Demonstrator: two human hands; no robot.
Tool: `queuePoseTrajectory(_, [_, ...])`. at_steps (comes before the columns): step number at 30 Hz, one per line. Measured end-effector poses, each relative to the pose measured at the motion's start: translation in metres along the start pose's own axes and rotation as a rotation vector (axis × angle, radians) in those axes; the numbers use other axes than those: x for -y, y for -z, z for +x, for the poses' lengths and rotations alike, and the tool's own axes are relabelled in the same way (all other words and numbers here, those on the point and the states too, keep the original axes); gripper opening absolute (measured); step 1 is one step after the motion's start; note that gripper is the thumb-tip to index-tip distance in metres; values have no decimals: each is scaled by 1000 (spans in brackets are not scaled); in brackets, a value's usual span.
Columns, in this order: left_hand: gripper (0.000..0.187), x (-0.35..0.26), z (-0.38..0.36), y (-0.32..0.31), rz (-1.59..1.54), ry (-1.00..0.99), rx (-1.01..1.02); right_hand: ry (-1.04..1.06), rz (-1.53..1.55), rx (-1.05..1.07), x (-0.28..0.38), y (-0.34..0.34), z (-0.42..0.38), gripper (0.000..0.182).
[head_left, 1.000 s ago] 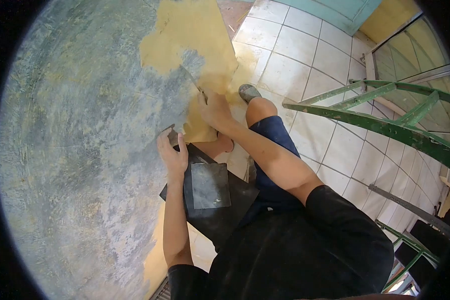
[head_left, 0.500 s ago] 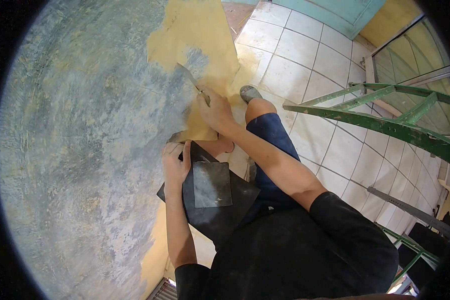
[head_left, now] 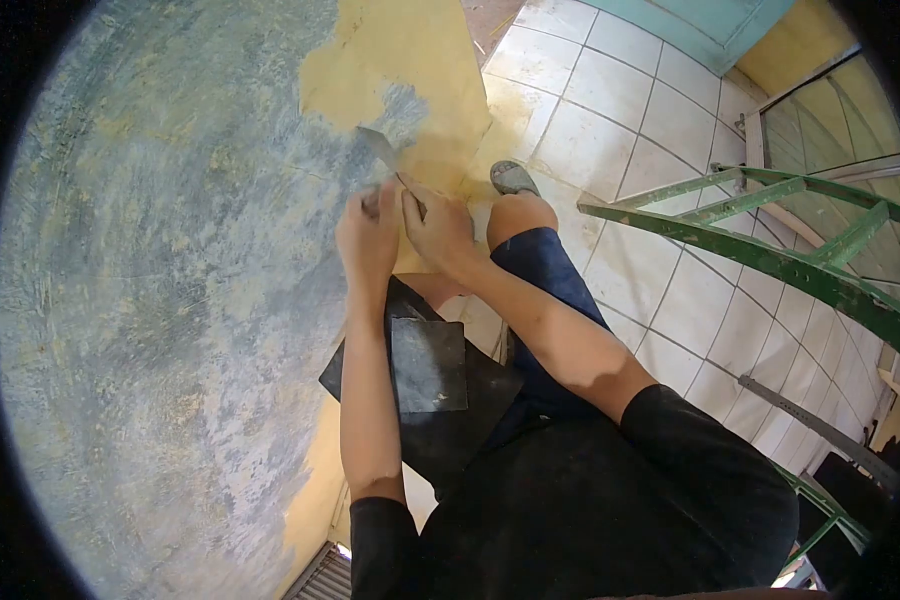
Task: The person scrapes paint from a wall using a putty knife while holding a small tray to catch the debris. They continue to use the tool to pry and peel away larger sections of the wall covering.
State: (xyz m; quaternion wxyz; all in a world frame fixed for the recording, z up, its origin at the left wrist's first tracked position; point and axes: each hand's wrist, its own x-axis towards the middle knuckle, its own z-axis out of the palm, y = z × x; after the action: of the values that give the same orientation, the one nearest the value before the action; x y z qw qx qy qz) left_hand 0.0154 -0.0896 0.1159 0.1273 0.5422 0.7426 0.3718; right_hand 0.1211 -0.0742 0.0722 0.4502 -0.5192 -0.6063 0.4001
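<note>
My right hand (head_left: 438,228) is closed around the handle of a putty knife (head_left: 378,148). Its thin metal blade points up and left, close to the patchy grey-and-yellow wall (head_left: 190,260). Beside it, my left hand (head_left: 367,232) is up near the knife's handle with curled fingers; what they hold, if anything, is hidden. Below the hands, a black sheet (head_left: 435,440) lies across my lap and leg. A smaller dark grey square (head_left: 429,365) with pale smears rests on top of it.
A green stepladder (head_left: 750,245) stands to the right on the white tiled floor (head_left: 610,90). Behind it is a glazed window frame (head_left: 840,115). A turquoise door (head_left: 715,25) is at the top, and a long grey metal bar (head_left: 810,420) is at lower right.
My left hand has left the top edge of the black sheet and moved up beside my right hand. The putty knife stays in my right hand, its blade turned slightly.
</note>
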Motion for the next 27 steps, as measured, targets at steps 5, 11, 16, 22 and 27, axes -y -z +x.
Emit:
queuePoseTrajectory(5, [47, -3, 52, -46, 218, 24, 27, 91, -13, -62, -14, -4, 7, 20])
queuePoseTrajectory(11, [42, 8, 58, -78, 293, -140, -173, 109, -106, -27, -29, 1, 16, 19])
queuePoseTrajectory(16, [44, 7, 58, -84, 361, -188, -236, 89, -100, -23, -32, 4, 16, 19])
queuePoseTrajectory(22, [49, -6, 57, -70, 162, -50, -100, 98, -91, -8, -34, -8, 11, 23])
queuePoseTrajectory(27, [53, -3, 63, -74, 219, -28, -121, 74, -106, -38, -36, -12, 13, 20])
